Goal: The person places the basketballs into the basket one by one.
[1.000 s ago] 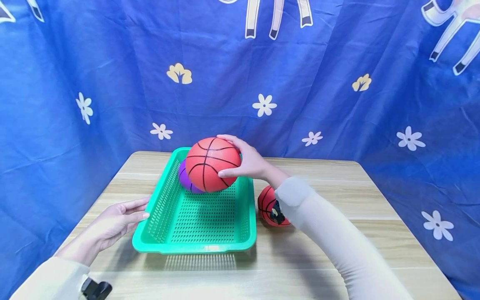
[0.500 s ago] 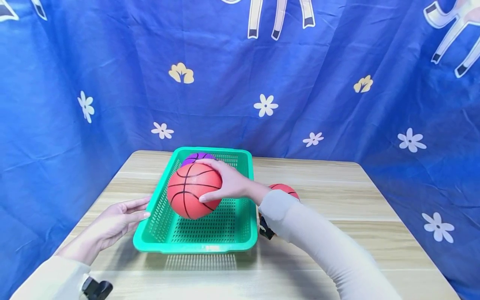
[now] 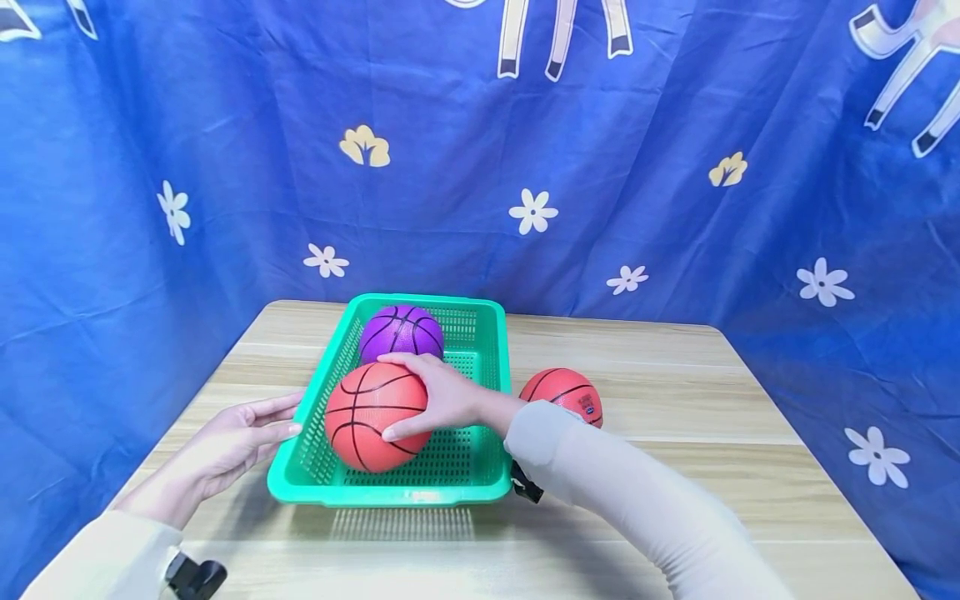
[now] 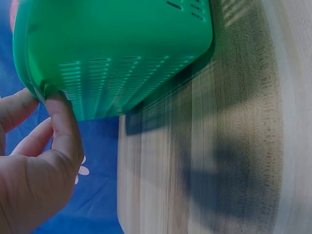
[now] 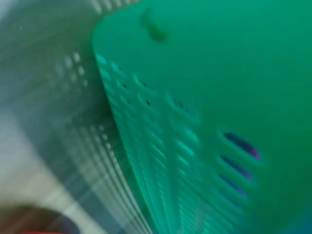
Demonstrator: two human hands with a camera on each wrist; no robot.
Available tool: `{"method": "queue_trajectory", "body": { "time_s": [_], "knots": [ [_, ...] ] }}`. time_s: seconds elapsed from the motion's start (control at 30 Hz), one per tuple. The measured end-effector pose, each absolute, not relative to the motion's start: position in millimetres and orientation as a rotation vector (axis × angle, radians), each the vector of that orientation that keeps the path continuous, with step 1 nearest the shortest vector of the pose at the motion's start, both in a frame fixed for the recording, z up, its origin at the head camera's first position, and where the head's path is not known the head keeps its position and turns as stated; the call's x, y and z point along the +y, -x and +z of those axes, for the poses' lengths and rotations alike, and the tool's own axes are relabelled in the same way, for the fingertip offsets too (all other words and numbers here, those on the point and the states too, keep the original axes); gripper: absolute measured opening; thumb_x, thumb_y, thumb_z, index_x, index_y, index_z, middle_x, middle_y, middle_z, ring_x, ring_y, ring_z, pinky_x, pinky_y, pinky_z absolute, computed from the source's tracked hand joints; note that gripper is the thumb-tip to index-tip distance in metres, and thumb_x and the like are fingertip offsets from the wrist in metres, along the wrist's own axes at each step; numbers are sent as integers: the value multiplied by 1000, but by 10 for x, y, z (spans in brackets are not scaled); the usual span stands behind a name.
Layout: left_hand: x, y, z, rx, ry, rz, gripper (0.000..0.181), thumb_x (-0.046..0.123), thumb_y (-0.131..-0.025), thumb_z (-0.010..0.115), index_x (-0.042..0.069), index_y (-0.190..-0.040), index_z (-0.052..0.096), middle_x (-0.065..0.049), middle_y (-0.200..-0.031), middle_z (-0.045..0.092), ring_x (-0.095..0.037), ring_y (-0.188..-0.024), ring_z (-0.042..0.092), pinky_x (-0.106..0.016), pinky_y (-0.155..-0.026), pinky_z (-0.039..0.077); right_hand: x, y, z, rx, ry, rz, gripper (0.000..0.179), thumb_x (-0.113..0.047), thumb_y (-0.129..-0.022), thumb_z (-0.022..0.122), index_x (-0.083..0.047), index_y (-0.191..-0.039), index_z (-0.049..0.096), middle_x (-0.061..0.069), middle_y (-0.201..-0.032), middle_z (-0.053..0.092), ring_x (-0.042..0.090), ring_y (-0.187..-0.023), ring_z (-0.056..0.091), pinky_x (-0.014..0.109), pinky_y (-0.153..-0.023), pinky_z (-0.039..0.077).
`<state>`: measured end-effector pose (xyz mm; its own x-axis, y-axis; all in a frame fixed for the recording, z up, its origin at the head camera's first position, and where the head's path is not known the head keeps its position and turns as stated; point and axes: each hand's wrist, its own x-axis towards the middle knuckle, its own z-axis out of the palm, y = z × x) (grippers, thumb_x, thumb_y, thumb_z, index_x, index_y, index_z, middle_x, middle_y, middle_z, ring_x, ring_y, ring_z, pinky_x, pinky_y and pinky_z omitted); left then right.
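Note:
In the head view a green plastic basket [image 3: 390,497] with slotted walls stands on the table. My right hand [image 3: 442,398] grips an orange-red toy basketball [image 3: 371,433] from its right side, thumb in front and fingers over the top, low in the basket's front left part. Behind it a purple toy basketball [image 3: 401,331] sits in the basket. On the left, my left hand [image 3: 243,437] pinches the basket's rim between thumb and fingers; the left wrist view shows this hand [image 4: 44,156] at the rim, below the green wall [image 4: 122,39]. The right wrist view shows the basket's outer wall [image 5: 204,63], blurred.
A second orange-red basketball [image 3: 562,393] rests on the wooden table [image 3: 675,400] just right of the basket, partly hidden by my right sleeve [image 3: 622,483]. A blue patterned curtain [image 3: 450,208] hangs behind the table and on both sides.
My right hand has brought the orange-red basketball toward me, left and down into the basket's front part, uncovering the purple ball. The left hand keeps its place at the rim.

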<state>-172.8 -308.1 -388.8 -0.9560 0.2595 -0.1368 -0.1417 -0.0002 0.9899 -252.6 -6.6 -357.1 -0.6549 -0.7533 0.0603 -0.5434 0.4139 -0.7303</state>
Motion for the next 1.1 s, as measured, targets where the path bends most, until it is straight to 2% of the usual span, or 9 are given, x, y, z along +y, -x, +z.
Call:
{"method": "queue_trajectory", "body": {
  "time_s": [0.23,0.67,0.8,1.0,1.1],
  "knots": [
    [-3084,1736,-3908,1998,-132,2046,68,0,-95,56,-16,-144,11,6,-117,58,-9,-103,61,-25,-89,51,-108,2464,-3712,2381,1125,-1051,88,-44,-71,82,-38,-144,34,-2,-128,41,14,-115,42,24,-78,52],
    [-3075,1723,-3875,1989,-116,2063,69,-1,-94,56,-15,-144,11,9,-114,59,-7,-102,61,-22,-89,50,-188,2415,-3844,2358,1079,-1056,89,-45,-69,83,-41,-143,34,-2,-129,40,15,-114,43,23,-76,52],
    [-3078,1724,-3877,1999,-118,2054,68,0,-94,56,-15,-144,12,8,-116,58,-6,-103,61,-22,-89,50,-184,2425,-3842,2360,1091,-1035,91,-44,-70,82,-40,-145,30,-1,-132,40,16,-117,42,24,-79,51],
    [-3078,1724,-3881,2029,-119,2028,67,1,-95,56,-15,-144,13,5,-119,57,-6,-103,60,-22,-90,49,-166,2434,-3803,2310,1153,-1035,95,-40,-74,81,-31,-150,25,0,-139,37,16,-123,39,25,-85,49],
    [-3078,1718,-3878,2048,-120,2011,67,2,-95,56,-15,-144,13,3,-121,56,-5,-103,60,-21,-90,49,-151,2442,-3763,2298,1180,-1032,94,-39,-75,80,-32,-151,23,0,-141,36,15,-125,37,26,-87,49]
  ]
}}
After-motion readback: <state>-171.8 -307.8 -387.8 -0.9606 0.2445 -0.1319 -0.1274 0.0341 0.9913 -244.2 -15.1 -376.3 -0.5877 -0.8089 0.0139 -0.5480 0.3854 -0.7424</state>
